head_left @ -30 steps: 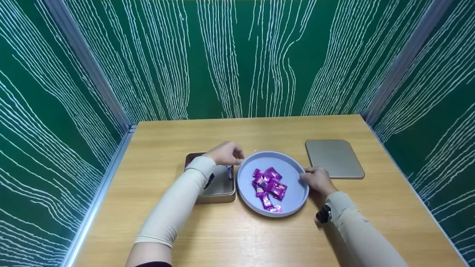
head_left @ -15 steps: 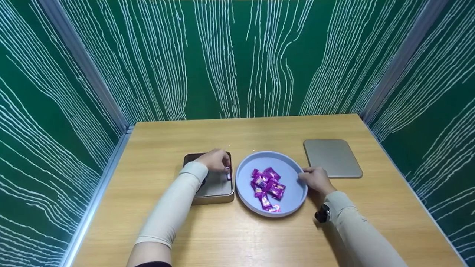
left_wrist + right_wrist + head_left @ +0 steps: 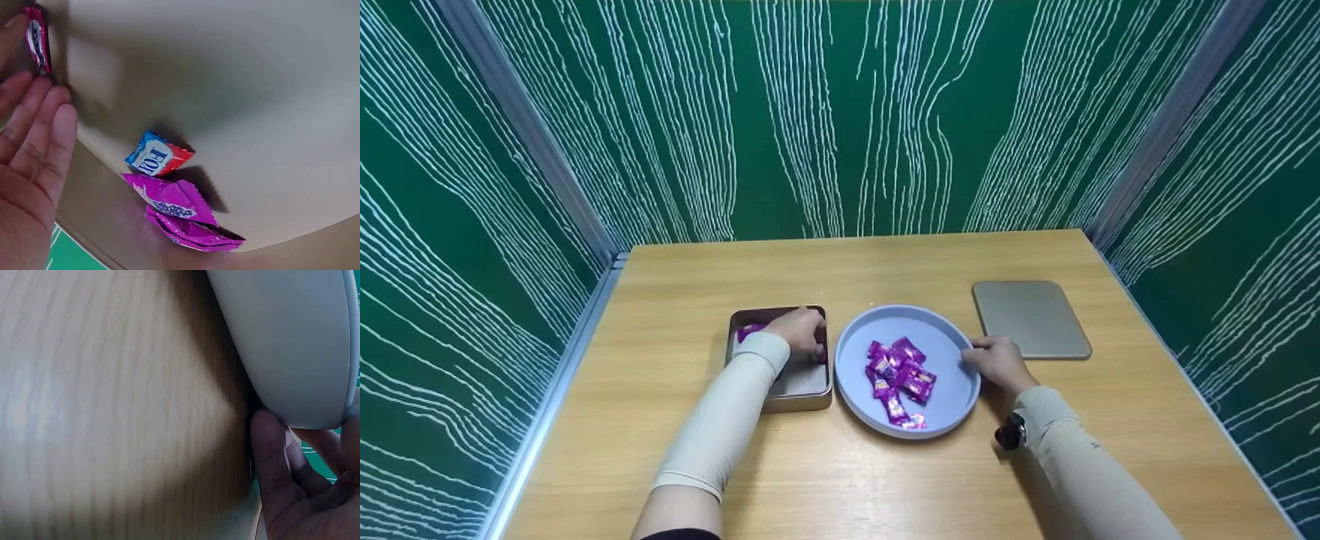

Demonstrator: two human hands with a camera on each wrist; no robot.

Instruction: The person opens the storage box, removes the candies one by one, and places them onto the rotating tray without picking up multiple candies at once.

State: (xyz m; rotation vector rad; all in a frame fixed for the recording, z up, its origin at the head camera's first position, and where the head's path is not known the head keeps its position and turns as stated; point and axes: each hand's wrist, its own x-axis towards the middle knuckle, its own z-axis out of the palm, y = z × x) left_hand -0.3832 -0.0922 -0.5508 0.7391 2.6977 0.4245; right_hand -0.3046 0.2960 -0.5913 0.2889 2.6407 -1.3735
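Observation:
In the head view my left hand point(image 3: 799, 332) reaches into the shallow metal tin point(image 3: 797, 403), by its right wall. The left wrist view shows its thumb and fingertips at a purple wrapped candy point(image 3: 37, 38) standing on edge there, pinched between them as far as I can see. Two more purple candies point(image 3: 171, 199) and a blue-and-red one point(image 3: 157, 154) marked FOX lie in the tin. My right hand point(image 3: 1000, 363) grips the right rim of a round pale-blue plate point(image 3: 855, 401). Several purple wrapped candies point(image 3: 901, 371) are heaped in the plate.
A flat metal lid point(image 3: 1031, 321) lies on the wooden table point(image 3: 847, 484), behind and right of the plate. The plate sits close against the tin's right side. Green walls point(image 3: 780, 120) with white lines rise at the back and sides.
My left hand has moved left and down from beside the plate's left rim into the tin, reaching the candy at its right wall. The right hand keeps its hold on the plate.

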